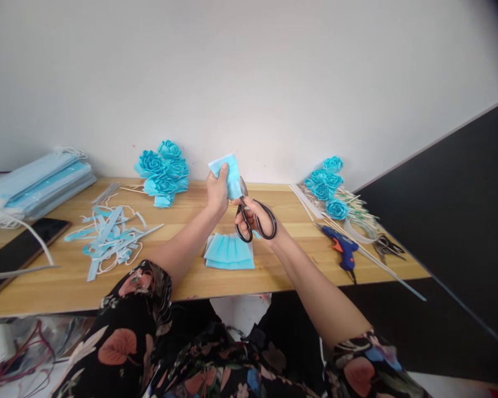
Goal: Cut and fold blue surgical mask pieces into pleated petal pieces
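My left hand grips a folded piece of light blue face mask fabric, thumb pressed on its front, raised above the table. In my right hand are black-handled scissors, fingers through the loops. Their blades point up at the right edge of the fabric; whether they are cutting into it I cannot tell. Below both hands, pleated blue mask pieces lie on the wooden table.
Left: stacked face masks, a dark phone, cut mask strips. Blue fabric roses stand by the wall; more roses lie right. Near them are a blue glue gun, sticks, a tape roll and pliers.
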`<state>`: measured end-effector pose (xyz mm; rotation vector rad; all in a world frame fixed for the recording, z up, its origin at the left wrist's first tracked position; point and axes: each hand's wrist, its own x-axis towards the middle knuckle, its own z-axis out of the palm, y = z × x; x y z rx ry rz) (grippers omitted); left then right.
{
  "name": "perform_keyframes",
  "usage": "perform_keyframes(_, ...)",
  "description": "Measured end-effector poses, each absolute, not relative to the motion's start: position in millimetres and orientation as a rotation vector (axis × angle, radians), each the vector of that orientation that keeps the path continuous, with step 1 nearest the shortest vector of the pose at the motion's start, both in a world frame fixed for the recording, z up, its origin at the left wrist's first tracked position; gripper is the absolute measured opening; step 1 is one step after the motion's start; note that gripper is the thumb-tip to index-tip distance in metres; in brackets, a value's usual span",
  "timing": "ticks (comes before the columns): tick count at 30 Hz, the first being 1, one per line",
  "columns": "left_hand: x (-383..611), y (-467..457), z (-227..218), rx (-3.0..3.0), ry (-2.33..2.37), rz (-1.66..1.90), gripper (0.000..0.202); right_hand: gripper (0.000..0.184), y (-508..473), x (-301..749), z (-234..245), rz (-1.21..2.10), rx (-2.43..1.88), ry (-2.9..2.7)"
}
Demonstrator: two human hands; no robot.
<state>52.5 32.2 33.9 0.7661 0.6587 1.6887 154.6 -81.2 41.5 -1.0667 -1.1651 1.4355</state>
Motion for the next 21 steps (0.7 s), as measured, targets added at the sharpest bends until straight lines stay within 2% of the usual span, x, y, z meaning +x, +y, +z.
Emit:
perform_keyframes(9,54,34,33,0.747,0.747,1.795,0.036,0.051,-76,148,35,1.448,-0.937,-0.995)
perform_keyframes(21,49,52,21,0.852,0.841,1.835,0.043,0.046,-65,143,19,1.439,-0.817,-0.963)
